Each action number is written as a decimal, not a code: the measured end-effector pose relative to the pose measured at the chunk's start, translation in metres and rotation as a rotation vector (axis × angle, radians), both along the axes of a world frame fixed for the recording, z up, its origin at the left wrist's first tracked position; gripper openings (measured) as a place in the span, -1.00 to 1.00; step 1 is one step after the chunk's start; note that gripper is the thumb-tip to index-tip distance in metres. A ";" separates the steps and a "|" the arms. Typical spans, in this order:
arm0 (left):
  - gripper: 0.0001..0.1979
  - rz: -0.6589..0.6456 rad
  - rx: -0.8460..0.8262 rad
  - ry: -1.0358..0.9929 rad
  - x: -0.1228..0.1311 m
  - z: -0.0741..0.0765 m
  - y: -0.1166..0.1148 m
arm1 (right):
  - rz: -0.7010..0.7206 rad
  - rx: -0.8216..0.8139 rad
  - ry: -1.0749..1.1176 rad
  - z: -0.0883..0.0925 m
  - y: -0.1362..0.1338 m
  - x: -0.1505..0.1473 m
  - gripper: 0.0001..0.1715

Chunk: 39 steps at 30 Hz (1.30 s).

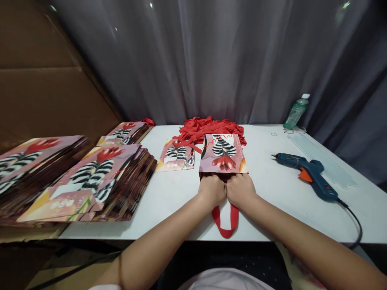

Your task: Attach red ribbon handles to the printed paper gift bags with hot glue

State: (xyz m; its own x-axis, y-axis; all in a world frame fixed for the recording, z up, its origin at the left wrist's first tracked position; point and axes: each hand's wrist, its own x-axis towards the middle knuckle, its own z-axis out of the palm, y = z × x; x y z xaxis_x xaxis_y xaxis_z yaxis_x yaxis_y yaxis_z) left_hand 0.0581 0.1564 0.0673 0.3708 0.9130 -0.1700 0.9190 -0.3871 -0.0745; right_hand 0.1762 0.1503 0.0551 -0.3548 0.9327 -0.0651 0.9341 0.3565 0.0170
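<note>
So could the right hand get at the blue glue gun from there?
Probably yes: nothing visible lies between the right hand and the glue gun. The hand is at the opening of the printed bag, though, so it would have to leave that first.

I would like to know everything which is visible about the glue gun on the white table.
The glue gun has a dark blue, plastic-looking body, an orange trigger, a tapered nozzle and a small red spot, perhaps a switch, on its handle. It lies on its side on the white table, nozzle pointing left. A black cord leaves the handle and curves toward the front edge. Pale translucent strips lie beside it. Neither the left hand nor the right hand touches it.
</note>
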 end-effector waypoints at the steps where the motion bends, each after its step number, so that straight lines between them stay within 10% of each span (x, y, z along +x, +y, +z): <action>1: -0.54 -0.005 0.004 -0.005 -0.001 -0.001 0.000 | -0.014 -0.004 -0.012 0.001 0.000 0.002 -0.66; 39: -0.51 -0.170 0.082 0.053 -0.019 0.005 0.012 | 0.041 -0.028 -0.089 0.007 0.004 0.008 -0.65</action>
